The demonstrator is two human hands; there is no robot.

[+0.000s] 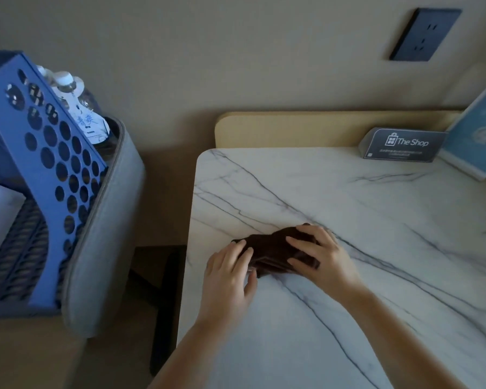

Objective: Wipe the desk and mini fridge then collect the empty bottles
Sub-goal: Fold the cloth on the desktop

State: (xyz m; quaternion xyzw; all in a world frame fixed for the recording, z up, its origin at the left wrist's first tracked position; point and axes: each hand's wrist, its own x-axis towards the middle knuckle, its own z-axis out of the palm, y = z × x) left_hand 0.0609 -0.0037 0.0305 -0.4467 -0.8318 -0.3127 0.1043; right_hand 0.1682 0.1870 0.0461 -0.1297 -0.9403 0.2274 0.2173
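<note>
Both forearms extend over the marble desk [348, 209], left hand [230, 273] and right hand [317, 254] resting fingers-spread on the dark folded cloth [267, 248] near its left edge; bottles [68, 85], apparently capped, stand in the blue rack [40, 153].

surface: white marble-pattern desk [348, 276] | on it: folded dark brown cloth [272, 252] near left edge | "The Shop" sign [401, 146], blue booklet [477, 136] at back right
</note>
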